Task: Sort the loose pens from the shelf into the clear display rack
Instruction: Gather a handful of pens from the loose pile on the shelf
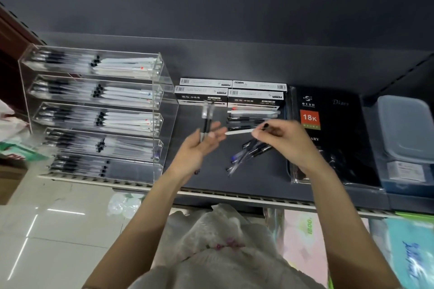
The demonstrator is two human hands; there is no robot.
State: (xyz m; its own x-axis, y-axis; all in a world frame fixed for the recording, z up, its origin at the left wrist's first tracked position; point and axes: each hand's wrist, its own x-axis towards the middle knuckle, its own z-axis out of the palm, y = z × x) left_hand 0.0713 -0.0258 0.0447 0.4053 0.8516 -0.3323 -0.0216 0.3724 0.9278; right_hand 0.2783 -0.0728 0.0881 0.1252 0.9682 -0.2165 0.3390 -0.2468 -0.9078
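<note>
On the left stands the clear display rack (94,110), with five trays one above the other, each already holding pens. Just to its right, our left hand (202,145) is palm up, fingers nearly straight, with a black pen (206,122) lying across them and sticking up toward the pen boxes (231,95). Next comes our right hand (280,138), its fingers curled round a white pen (239,132) that points left at the other hand. Under it a bunch of loose pens (249,153) lies on the dark shelf (211,178), and more lie in a row by the boxes. A black diary (328,134) sits further right. We think we are gathering pens now. We should keep like pens together, all tips one way, then slide them flat into the right tray.
</note>
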